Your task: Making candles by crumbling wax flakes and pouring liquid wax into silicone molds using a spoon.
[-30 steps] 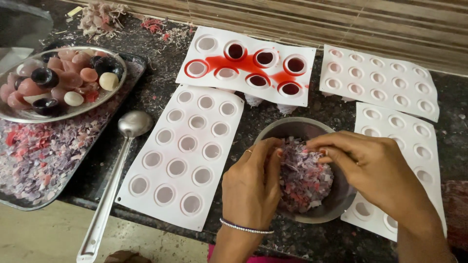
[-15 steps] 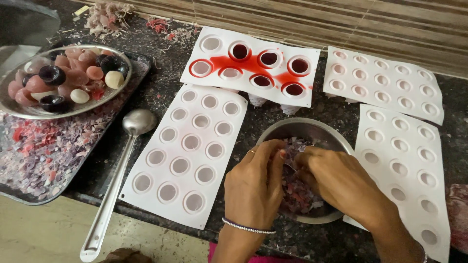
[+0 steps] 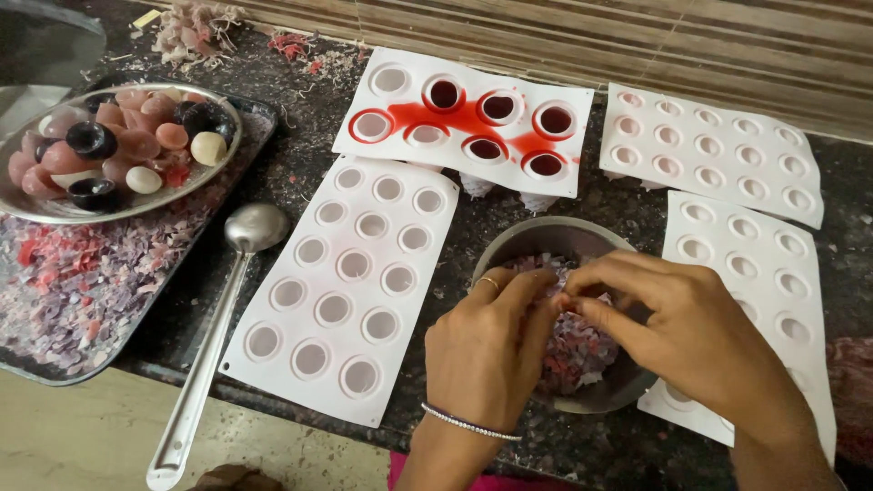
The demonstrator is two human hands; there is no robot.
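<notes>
**Over a steel bowl of pale wax flakes, two hands pinch at the heap**

Near the front edge of the dark speckled stone countertop [image 3: 473, 227] sits a round steel bowl [image 3: 546, 238] filled with lilac and pink wax-like flakes [image 3: 582, 350]. Both bare hands meet above it. The left hand [image 3: 486, 350], with a ring and a thin beaded bracelet, curls its fingers down into the heap. The right hand [image 3: 691, 341] pinches a small clump between thumb and fingertips, touching the left hand's fingers.

The flakes look light, thin and brittle, likely to crumble or scatter, so small gentle pinches from the top of the pile seem best.

A white silicone mould with round empty cavities [image 3: 350, 282] lies just left of the bowl. Behind it, a white mould stained with red liquid [image 3: 464, 123]. A long steel spoon [image 3: 214, 327] lies further left, beside a steel plate of coloured rounded pieces [image 3: 118, 150]
</notes>
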